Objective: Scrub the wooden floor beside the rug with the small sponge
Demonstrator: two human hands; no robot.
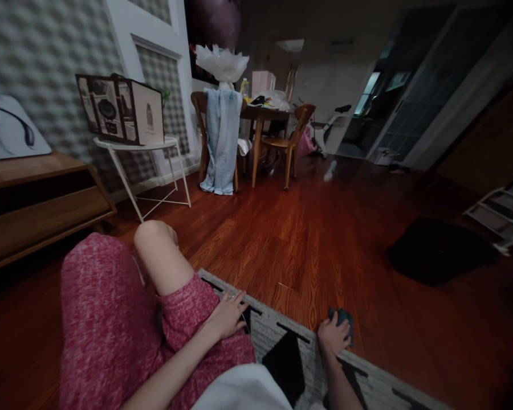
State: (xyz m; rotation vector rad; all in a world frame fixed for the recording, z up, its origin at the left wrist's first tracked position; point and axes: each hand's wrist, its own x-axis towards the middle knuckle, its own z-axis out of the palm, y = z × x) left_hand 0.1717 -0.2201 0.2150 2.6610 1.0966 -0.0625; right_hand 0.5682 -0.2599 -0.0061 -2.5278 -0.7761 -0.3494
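Observation:
I sit on the floor in red speckled shorts [106, 324], one knee raised. My left hand [228, 314] lies flat with fingers spread on my thigh, at the edge of a grey rug with black shapes [273, 333]. My right hand [334, 335] rests at the rug's edge, fingers closed round a small dark teal object [344, 319] that sits on the red wooden floor [290, 233].
A low wooden cabinet [34, 210] stands at the left, with a white wire side table [141, 149] holding framed pictures beyond it. Further back are a dining table [265, 114], wooden chairs and hanging jeans [221, 142]. A black mat [440, 250] lies at the right.

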